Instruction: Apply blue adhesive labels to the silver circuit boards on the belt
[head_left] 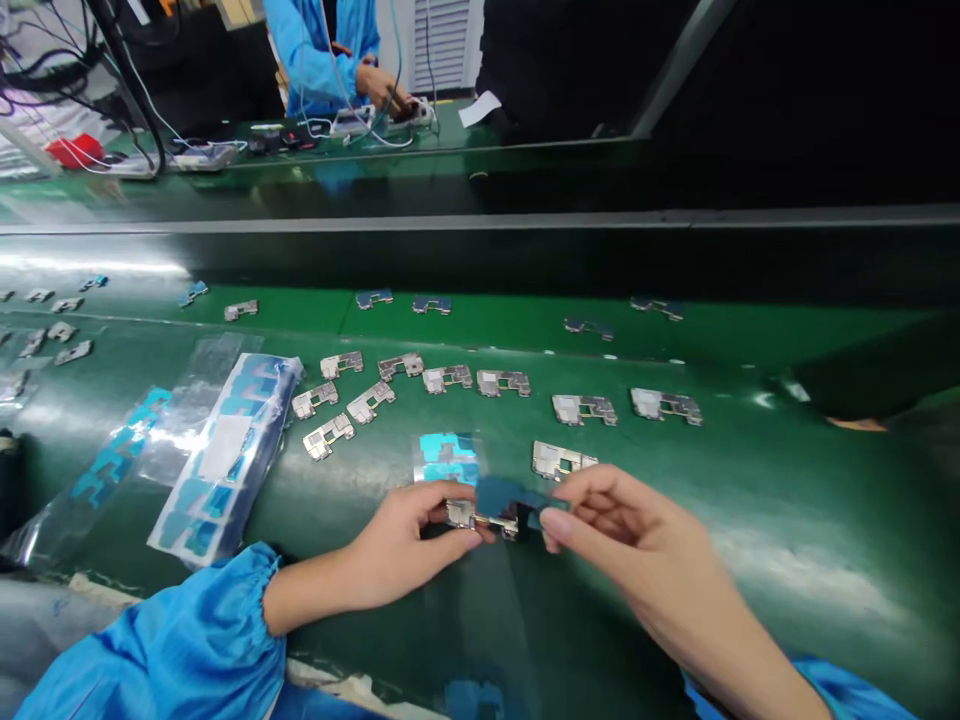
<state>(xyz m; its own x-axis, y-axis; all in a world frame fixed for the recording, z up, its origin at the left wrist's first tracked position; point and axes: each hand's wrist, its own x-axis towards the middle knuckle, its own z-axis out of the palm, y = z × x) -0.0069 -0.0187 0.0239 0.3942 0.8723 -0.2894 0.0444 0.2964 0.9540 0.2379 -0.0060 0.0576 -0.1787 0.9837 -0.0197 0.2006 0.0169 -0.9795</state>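
Observation:
My left hand [397, 545] is closed around the left end of a small metal-shielded circuit board [499, 522], held just above the green bench. Between the thumb and fingers of my right hand [630, 535] is the right end of a dark blue adhesive film piece [510, 495]. The film overlaps the top edge of the board; whether it sticks to it I cannot tell. Behind my hands lies a clear sheet with bright blue film pieces [448, 457]. Another circuit board [561, 458] rests just beyond my right fingers.
Several circuit boards [502, 382] lie across the green bench [787, 480]. To the left are a stack of film sheets [225, 450] and a clear strip with blue pieces [120, 450]. A raised ledge [480, 225] runs behind; a person in blue sleeves [322, 65] works beyond it.

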